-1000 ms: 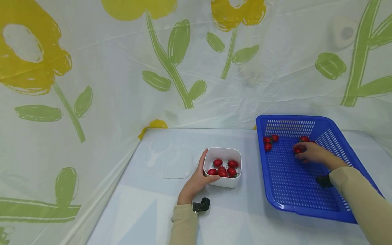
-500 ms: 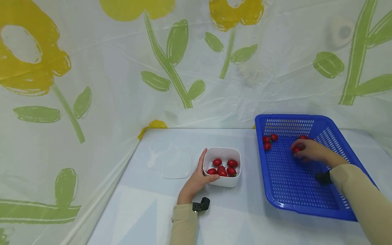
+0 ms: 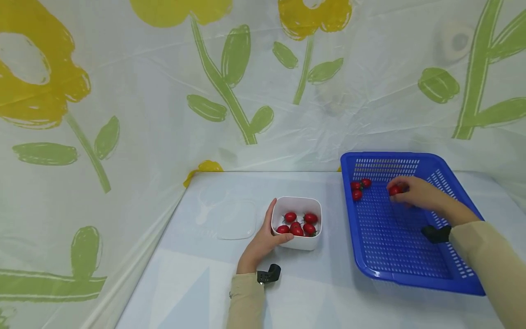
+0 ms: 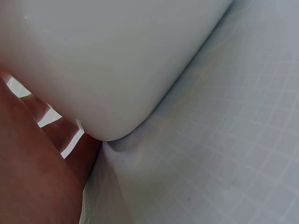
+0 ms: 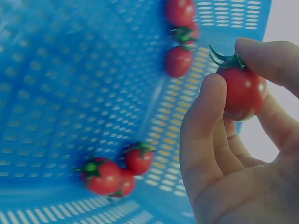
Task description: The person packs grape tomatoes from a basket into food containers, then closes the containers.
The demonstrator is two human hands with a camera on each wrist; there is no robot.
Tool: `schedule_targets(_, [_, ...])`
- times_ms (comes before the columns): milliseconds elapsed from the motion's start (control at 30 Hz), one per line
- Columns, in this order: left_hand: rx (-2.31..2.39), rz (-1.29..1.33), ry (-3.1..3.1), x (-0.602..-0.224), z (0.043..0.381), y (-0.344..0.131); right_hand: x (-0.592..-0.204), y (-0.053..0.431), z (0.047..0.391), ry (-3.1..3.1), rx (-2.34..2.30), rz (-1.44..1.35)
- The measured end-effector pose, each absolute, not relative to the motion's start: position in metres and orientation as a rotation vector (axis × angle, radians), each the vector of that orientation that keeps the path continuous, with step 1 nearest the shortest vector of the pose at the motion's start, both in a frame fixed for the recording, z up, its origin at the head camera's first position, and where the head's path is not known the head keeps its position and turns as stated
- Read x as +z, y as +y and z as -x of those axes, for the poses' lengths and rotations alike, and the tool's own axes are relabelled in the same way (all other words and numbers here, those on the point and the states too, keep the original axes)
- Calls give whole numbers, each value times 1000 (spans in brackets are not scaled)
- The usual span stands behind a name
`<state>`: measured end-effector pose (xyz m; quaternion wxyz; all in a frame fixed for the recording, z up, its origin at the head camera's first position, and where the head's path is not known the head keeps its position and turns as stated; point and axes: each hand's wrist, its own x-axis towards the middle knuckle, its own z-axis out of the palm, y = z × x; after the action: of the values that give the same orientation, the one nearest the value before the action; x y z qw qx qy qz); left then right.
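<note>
- Left hand [image 3: 263, 236] grips a white, rounded-square container [image 3: 300, 243], thumb over its near rim, fingers along its left side
- Right hand [image 3: 420, 194] pinches a round red tomato with a green stem [image 5: 243, 93] between thumb and fingers, over the far part of a blue, slotted plastic basket [image 3: 404, 244]; tomato well apart from the others
- Container stands on the white and pale-blue counter [image 3: 197, 269], left of basket; several small red tomatoes [image 3: 310, 218] inside
- Right wrist view: two clusters of three loose red tomatoes [image 5: 179, 61] in basket
- Clear, flat, squarish lid [image 3: 236, 220] lies on counter, left of container
- Beige sleeves [image 3: 246, 299] on both arms; white curtain with yellow flowers [image 3: 144, 91] behind
</note>
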<state>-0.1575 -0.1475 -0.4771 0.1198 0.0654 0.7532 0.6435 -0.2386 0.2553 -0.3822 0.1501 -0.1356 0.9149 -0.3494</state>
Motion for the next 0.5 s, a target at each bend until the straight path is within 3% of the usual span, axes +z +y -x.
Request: schedule_targets(500, [1878, -182, 2191, -476, 157, -148, -341, 221, 205, 2750, -1013, 462])
